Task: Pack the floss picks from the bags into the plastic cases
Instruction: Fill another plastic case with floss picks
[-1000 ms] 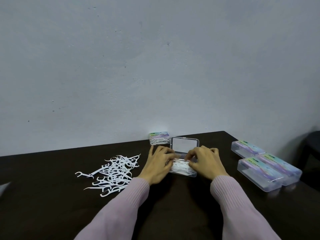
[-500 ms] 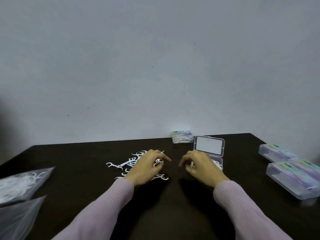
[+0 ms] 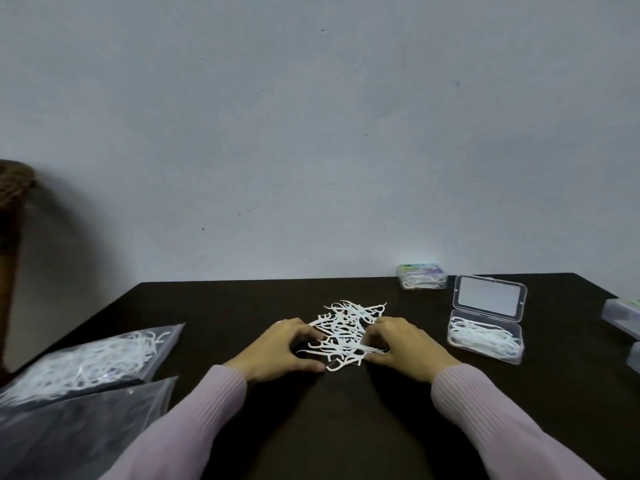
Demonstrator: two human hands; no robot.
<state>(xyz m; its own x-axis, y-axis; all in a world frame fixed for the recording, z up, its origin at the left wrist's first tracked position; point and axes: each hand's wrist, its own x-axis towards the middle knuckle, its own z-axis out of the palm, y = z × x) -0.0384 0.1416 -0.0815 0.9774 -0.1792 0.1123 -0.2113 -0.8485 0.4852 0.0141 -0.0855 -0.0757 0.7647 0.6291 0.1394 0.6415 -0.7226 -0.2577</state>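
Two hands at a pile of floss picks

The loose pile of floss picks (image 3: pixel 348 329) lies on the dark table (image 3: pixel 346 427). The left hand (image 3: pixel 282 351) and right hand (image 3: pixel 403 346) sit on each side, fingers bent and touching the picks; I cannot tell if they pinch any. An open case (image 3: pixel 485 336) with picks sits to the right, a shut case (image 3: pixel 420 276) behind, and bags (image 3: pixel 90 358) to the left.

Pale wall (image 3: pixel 311 133) behind dark table (image 3: pixel 329 427)
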